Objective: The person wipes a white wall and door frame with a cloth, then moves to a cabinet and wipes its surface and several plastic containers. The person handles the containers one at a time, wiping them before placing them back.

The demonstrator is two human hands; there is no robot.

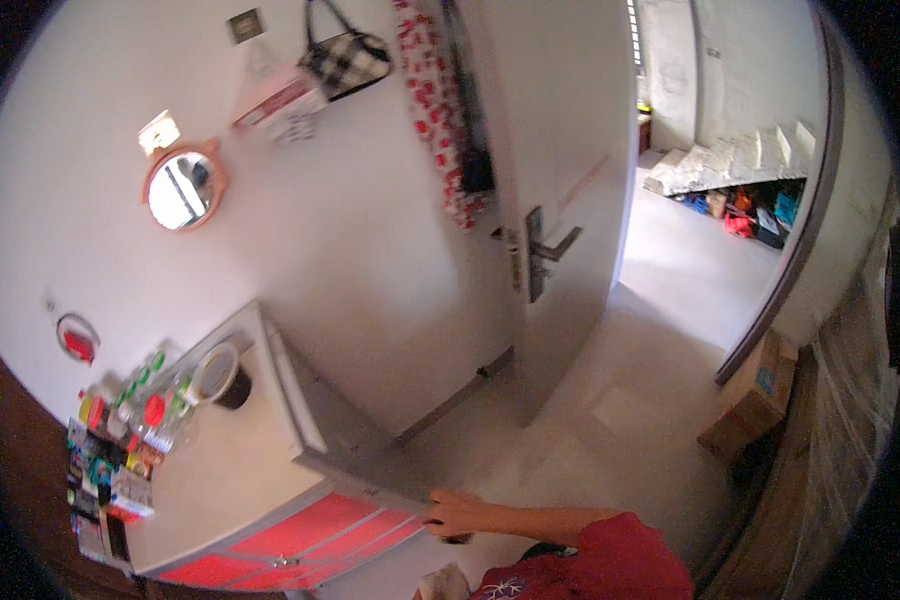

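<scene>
My right hand (457, 515) reaches left from a red sleeve (625, 550), its fingers curled on the lower corner of a grey panel (345, 425). That panel belongs to a low cabinet with a white top (220, 470) and red fronts (310, 545). My left hand is out of view. At the bottom edge sits a pale shape (442, 582) that I cannot identify.
Bottles, jars and small packets (120, 430) crowd the cabinet's far end beside a tape roll (215, 372). On the white wall hang a round mirror (182, 188) and a checked bag (347, 60). An open white door (560, 200) leads to a bright floor. A cardboard box (760, 390) stands at the right.
</scene>
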